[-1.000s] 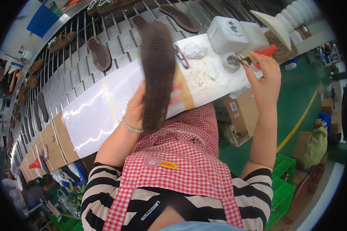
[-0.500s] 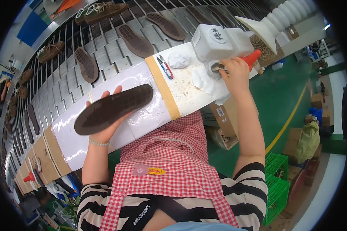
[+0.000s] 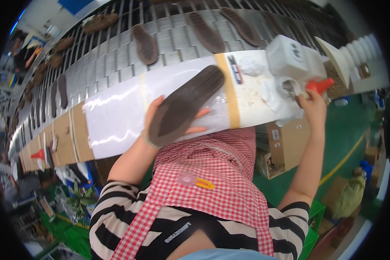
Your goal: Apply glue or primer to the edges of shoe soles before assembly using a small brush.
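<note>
"Where's the sole (image 3: 186,104)?"
"Slantwise over the white board (image 3: 117,110); your left hand (image 3: 150,118) grips it from beneath, fingers reaching past its edge."
"And your right hand (image 3: 314,107)?"
"Closed in a pinch at the jar (image 3: 286,79), on a thin tool (image 3: 297,100) too blurred to name. The red cone (image 3: 320,85) is just beyond your fingers."

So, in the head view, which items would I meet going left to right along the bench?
Red cone-shaped piece at the far left, dark shoe sole in the left hand, snips, crumpled white wad, white container with dark marking, red nozzle-shaped piece.
</note>
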The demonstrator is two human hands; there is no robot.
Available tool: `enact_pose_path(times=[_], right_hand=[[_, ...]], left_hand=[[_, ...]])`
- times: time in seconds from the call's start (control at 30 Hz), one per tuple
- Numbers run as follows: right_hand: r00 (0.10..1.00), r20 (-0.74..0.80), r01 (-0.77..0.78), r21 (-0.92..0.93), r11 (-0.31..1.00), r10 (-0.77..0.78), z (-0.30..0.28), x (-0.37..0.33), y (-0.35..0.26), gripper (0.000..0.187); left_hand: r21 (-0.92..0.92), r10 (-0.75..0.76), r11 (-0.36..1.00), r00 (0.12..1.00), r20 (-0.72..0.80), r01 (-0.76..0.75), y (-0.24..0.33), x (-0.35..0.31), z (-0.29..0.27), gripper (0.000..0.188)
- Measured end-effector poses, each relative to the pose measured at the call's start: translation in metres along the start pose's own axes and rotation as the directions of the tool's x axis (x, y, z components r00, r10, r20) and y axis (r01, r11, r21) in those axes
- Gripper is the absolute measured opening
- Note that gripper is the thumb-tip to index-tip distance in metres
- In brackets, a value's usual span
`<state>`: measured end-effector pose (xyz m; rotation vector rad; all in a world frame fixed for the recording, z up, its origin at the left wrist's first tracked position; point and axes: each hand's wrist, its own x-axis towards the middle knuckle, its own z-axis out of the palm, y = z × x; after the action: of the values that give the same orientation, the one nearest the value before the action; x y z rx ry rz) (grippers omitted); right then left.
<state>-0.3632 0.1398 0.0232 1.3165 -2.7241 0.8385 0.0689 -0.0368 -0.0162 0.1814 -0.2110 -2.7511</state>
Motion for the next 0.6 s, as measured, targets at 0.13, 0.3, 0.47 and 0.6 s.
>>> enact_pose_path(times=[0.13,0.3,0.47,0.6], right_hand=[[0.997,0.031,-0.077,0.475,0.877,0.071,-0.013,-0.013,-0.021,0.035],[0.959,-0.149,0.28,0.644,0.712,-0.242,-0.009,-0.067,-0.138,0.045],[0.73,-0.179,0.672,0.363,0.645,-0.66,0.003,-0.093,-0.196,0.045],[0.667,-0.243,0.742,0.312,0.594,-0.704,0.019,-0.095,-0.205,0.046]], left_hand=[[-0.096,0.023,0.995,1.0,0.01,-0.022,-0.013,0.03,0.01,0.081],[-0.169,0.05,0.985,0.999,0.023,-0.045,-0.03,0.045,0.021,0.066],[-0.054,0.014,0.998,0.999,0.038,-0.012,-0.037,0.052,0.034,0.059],[-0.074,0.007,0.997,0.983,0.185,0.007,-0.046,0.048,0.037,0.059]])
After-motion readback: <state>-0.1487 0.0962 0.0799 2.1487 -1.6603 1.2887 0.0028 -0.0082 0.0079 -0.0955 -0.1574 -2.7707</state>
